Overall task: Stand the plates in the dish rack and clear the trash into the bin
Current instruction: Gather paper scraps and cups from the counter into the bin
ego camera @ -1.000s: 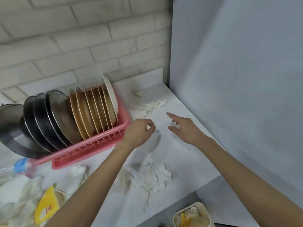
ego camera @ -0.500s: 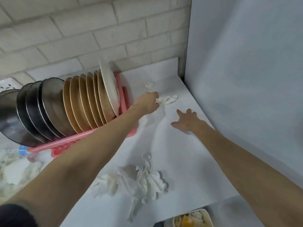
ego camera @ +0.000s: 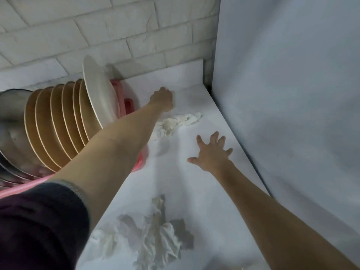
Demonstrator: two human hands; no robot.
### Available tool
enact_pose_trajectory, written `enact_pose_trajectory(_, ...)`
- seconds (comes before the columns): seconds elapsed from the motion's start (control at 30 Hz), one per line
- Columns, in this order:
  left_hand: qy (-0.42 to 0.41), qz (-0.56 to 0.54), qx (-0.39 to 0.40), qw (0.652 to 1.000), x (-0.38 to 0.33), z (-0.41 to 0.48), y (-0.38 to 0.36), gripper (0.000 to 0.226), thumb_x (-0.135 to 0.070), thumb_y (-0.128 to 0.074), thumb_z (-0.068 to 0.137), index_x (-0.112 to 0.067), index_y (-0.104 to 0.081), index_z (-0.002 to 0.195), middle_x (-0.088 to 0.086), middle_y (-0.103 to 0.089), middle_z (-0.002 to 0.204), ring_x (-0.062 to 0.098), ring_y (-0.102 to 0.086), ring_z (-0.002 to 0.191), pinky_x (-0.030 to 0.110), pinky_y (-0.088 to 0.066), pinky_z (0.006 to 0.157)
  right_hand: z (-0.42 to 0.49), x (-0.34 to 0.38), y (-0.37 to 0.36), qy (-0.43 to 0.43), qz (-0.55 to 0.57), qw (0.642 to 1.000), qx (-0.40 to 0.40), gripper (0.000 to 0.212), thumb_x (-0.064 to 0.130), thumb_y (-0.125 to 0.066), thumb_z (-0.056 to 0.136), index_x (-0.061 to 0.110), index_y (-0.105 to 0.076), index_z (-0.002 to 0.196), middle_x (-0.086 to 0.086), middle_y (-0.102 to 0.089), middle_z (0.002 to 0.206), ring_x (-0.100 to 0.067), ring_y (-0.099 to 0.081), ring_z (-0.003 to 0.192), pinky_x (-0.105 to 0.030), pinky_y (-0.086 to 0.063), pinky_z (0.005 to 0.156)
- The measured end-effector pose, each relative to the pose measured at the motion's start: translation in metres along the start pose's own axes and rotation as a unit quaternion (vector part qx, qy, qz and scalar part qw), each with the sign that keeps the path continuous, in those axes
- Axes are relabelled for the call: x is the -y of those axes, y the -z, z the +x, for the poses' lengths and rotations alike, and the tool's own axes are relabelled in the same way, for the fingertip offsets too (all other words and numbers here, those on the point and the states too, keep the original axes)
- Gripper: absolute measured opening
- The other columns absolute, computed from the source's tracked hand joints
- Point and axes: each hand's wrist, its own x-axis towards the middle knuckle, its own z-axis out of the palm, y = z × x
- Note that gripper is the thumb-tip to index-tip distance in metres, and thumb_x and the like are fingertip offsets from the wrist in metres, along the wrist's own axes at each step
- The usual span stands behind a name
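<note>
A pink dish rack (ego camera: 128,106) at the left holds several tan plates (ego camera: 58,125) standing on edge, with a white plate (ego camera: 99,94) leaning at their right end. My left hand (ego camera: 162,99) reaches past the rack to the back of the white counter (ego camera: 194,182). Its fingers are curled down over the spot where a small paper scrap lay, and the scrap itself is hidden. A torn strip of white tissue (ego camera: 179,121) lies just in front of that hand. My right hand (ego camera: 212,152) rests flat on the counter with fingers spread, holding nothing.
A heap of crumpled tissue (ego camera: 157,234) lies near the counter's front. Dark metal plates (ego camera: 9,123) stand at the rack's left end. A grey panel (ego camera: 292,114) walls off the right side, and a white brick wall (ego camera: 116,26) closes the back.
My left hand has gone from the counter's middle, past the tissue strip, to the small scrap at the back. My right hand has spread flat on the counter. The view leaned forward.
</note>
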Motion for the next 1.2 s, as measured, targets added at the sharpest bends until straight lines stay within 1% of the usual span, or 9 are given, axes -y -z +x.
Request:
enact_pose_trajectory(0.13,-0.006,0.024,0.021,0.999,0.008,-0.005,0.0,0.028,0.002,-0.055,0.085,-0.001,-0.064,0.111,0.015,-0.065,0.114,0.035,-0.065,0.103,0.036,-0.052,0.079,0.001,0.0,0.001,-0.002,-0.002,1.0,0.01,0.092,0.066,-0.052,0.088,0.033,0.002,0.155,-0.024,0.019,0.158,-0.046,0.013,0.146,-0.07,-0.014,0.111)
enact_pose_trajectory(0.33,-0.016,-0.067,0.004,0.998,0.006,-0.022,0.016,0.032,-0.011,-0.055,0.087,-0.006,-0.059,0.118,0.014,-0.059,0.116,0.033,-0.061,0.1,0.038,-0.051,0.082,0.001,0.001,0.002,0.0,0.002,1.0,0.01,0.092,0.066,-0.052,0.088,0.033,0.001,0.155,-0.024,0.019,0.158,-0.047,0.014,0.146,-0.071,-0.012,0.11)
enact_pose_trajectory(0.47,-0.015,-0.143,-0.047,0.988,-0.001,-0.041,0.036,0.023,-0.017,-0.051,0.086,0.0,-0.066,0.081,0.012,-0.064,0.087,0.028,-0.06,0.081,0.031,-0.05,0.071,0.002,0.001,0.001,-0.003,-0.001,1.0,0.011,0.092,0.067,-0.052,0.088,0.034,0.001,0.155,-0.024,0.019,0.158,-0.047,0.013,0.146,-0.071,-0.012,0.11)
enact_pose_trajectory(0.57,-0.011,-0.209,-0.077,0.975,-0.004,-0.069,0.045,0.03,-0.013,-0.046,0.084,-0.009,-0.038,0.056,0.008,-0.042,0.061,0.025,-0.042,0.059,0.03,-0.032,0.053,0.002,0.002,0.001,-0.007,-0.005,1.0,0.01,0.093,0.068,-0.052,0.087,0.035,0.002,0.155,-0.024,0.018,0.158,-0.047,0.012,0.146,-0.071,-0.012,0.111)
enact_pose_trajectory(0.67,-0.009,-0.265,-0.069,0.962,-0.004,-0.1,0.043,0.031,-0.014,-0.044,0.086,-0.009,-0.038,0.057,0.012,-0.044,0.061,0.025,-0.041,0.058,0.033,-0.029,0.052,0.001,0.003,0.002,-0.01,-0.004,1.0,0.015,0.093,0.068,-0.052,0.086,0.036,0.002,0.155,-0.023,0.019,0.158,-0.046,0.013,0.146,-0.07,-0.012,0.111)
enact_pose_trajectory(0.8,0.074,-0.446,-0.024,0.892,-0.004,-0.14,0.024,0.027,-0.01,-0.045,0.088,-0.011,-0.05,0.062,0.007,-0.049,0.061,0.025,-0.048,0.055,0.023,-0.036,0.044,0.0,0.002,0.003,-0.009,0.005,1.0,0.018,0.093,0.067,-0.053,0.087,0.036,0.003,0.155,-0.023,0.021,0.158,-0.046,0.014,0.146,-0.07,-0.01,0.111)
enact_pose_trajectory(0.93,0.064,-0.435,0.02,0.898,-0.006,-0.186,-0.013,0.017,-0.012,-0.054,0.086,-0.015,-0.06,0.07,0.003,-0.054,0.064,0.018,-0.047,0.052,0.023,-0.036,0.047,0.001,0.002,0.002,-0.009,0.0,1.0,0.018,0.093,0.068,-0.053,0.086,0.037,0.001,0.154,-0.022,0.018,0.159,-0.045,0.013,0.146,-0.069,-0.012,0.11)
enact_pose_trajectory(1.07,-0.006,-0.328,0.001,0.945,0.015,-0.218,-0.051,0.003,-0.014,-0.064,0.083,-0.014,-0.066,0.079,-0.006,-0.054,0.064,0.011,-0.048,0.056,0.023,-0.034,0.052,0.003,-0.001,0.009,-0.003,-0.004,1.0,-0.011,0.069,0.058,-0.056,0.088,0.031,-0.03,0.147,-0.02,-0.015,0.153,-0.042,-0.019,0.14,-0.058,-0.031,0.105)
enact_pose_trajectory(1.2,-0.049,-0.241,0.057,0.968,0.033,-0.216,-0.077,0.016,0.003,-0.051,0.079,-0.009,-0.061,0.08,0.009,-0.065,0.083,0.024,-0.055,0.078,0.026,-0.034,0.064,0.002,0.018,0.025,0.164,0.039,0.974,-0.152,0.044,0.039,-0.056,0.093,0.018,-0.053,0.132,-0.008,-0.044,0.129,-0.029,-0.05,0.113,-0.044,-0.046,0.094)
